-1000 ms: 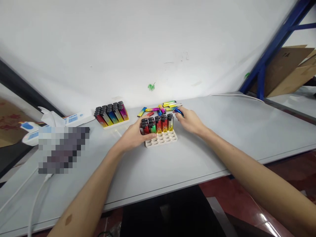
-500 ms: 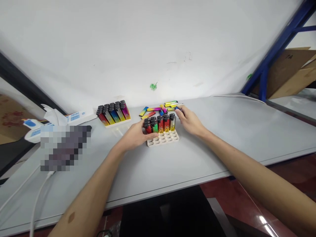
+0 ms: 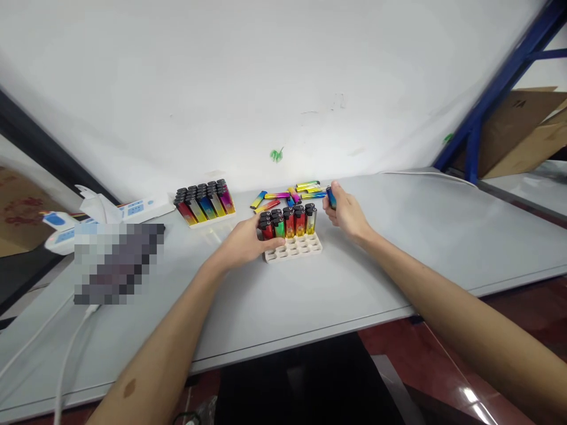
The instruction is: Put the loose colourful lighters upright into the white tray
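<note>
My left hand (image 3: 243, 244) clasped the lighter tray (image 3: 295, 255) while my right hand (image 3: 348, 216) gripped a blue lighter (image 3: 331, 198), seemingly mid-loading, needing alignment over free slots (image 3: 305, 248) beside my left.

Bare forearms (image 3: 175, 321), irregular spot (image 3: 129, 388) on left
</note>
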Demonstrator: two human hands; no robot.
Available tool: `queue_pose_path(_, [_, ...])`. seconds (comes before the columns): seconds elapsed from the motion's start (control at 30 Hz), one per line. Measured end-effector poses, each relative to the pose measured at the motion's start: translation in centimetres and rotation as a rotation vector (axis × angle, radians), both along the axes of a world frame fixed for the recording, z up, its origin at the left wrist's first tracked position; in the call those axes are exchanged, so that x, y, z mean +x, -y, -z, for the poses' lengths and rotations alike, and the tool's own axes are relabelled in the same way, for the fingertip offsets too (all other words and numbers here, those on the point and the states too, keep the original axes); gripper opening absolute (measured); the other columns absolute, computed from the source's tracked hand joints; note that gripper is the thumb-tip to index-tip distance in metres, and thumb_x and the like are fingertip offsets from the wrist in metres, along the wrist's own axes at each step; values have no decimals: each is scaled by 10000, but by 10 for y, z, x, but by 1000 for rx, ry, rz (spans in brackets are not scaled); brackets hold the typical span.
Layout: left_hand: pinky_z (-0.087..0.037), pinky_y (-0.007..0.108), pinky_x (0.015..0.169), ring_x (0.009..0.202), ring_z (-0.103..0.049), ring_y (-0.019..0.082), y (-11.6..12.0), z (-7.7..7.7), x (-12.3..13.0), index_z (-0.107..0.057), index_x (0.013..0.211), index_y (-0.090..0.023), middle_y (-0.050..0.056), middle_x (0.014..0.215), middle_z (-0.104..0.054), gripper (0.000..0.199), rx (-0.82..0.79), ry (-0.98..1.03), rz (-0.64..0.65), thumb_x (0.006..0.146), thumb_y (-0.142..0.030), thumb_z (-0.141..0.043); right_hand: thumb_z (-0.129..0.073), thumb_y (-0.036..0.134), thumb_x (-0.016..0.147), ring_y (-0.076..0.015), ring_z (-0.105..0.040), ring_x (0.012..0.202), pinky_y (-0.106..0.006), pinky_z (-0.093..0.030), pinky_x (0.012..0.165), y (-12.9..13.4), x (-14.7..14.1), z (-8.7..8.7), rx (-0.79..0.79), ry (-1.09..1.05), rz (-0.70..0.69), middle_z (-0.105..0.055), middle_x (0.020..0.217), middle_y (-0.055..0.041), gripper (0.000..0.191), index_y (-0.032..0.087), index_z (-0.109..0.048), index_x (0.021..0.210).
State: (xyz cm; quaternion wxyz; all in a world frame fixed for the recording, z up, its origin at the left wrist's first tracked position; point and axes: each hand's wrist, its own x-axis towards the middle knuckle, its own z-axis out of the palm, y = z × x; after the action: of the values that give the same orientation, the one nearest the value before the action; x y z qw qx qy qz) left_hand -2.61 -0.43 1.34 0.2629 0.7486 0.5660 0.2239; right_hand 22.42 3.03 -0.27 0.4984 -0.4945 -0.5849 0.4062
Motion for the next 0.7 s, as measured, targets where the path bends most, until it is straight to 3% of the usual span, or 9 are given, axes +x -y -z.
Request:
queue_pose_path(0.13, [-569,365,873,1067,-691,284,0,-1,1,-608,1260,-227,58,1231,-729,615,15,-11,-3,750,-541,-752,-349,732,942,-95,-186,442,-260,-155,425,0,0,-2,-69,-111,38,-234,504,65,600,235,-379,606])
queue_pose_path(0.4, [-569,364,875,1091,-688,297,0,-1,1,-598,1269,-227,63,1247,-725,626,9,-9,3,755,-552,-746,-340,532,962,-95,-123,444,-251,-107,417,-2,1,-3,-125,-214,-26,-211,498,58,471,250,-312,586])
queue_pose_path(0.7, [-568,383,879,1081,-688,305,1,-1,0,-613,1256,-236,64,1232,-730,625,20,-10,-6,742,-564,-752,-368,680,925,-93,-127,433,-253,-123,407,-3,-1,-1,-152,-167,-20,-221,488,63,540,252,-326,597])
